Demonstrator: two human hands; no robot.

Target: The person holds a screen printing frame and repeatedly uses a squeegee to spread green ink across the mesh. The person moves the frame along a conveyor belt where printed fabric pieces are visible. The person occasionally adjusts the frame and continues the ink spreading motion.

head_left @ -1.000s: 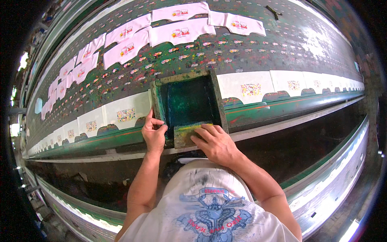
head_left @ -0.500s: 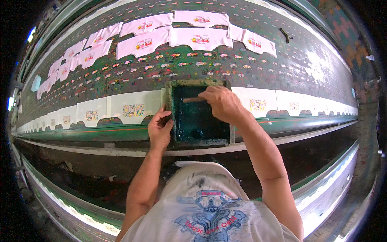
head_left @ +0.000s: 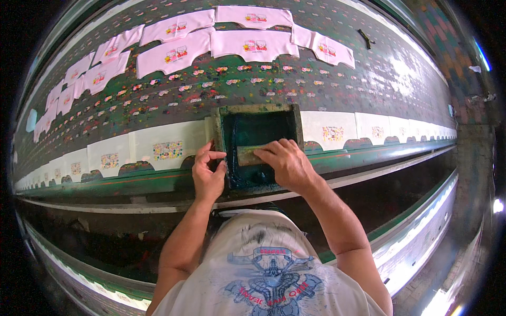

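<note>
A wooden screen frame (head_left: pixel 257 108), its inner mesh coated in dark green ink, lies across a row of white fabric pieces (head_left: pixel 332 130) with multicoloured prints along the table's near side. My left hand (head_left: pixel 210 171) grips the frame's left side, thumb toward me, fingers curled at the edge. My right hand (head_left: pixel 289 164) is closed on a squeegee (head_left: pixel 247 156), a flat worn bar held crosswise inside the frame around its middle. What lies under the frame is hidden.
Pink printed garment pieces (head_left: pixel 255 43) lie in rows farther across the long ink-spotted table (head_left: pixel 369 89), with a small dark object (head_left: pixel 365 38) to their right. A rail (head_left: pixel 132 209) runs along the near edge. A tiled aisle (head_left: pixel 469 174) is at the right.
My right hand first carried the squeegee from the frame's near edge to its far part, then brought it back toward me to the middle. My left hand stayed on the frame.
</note>
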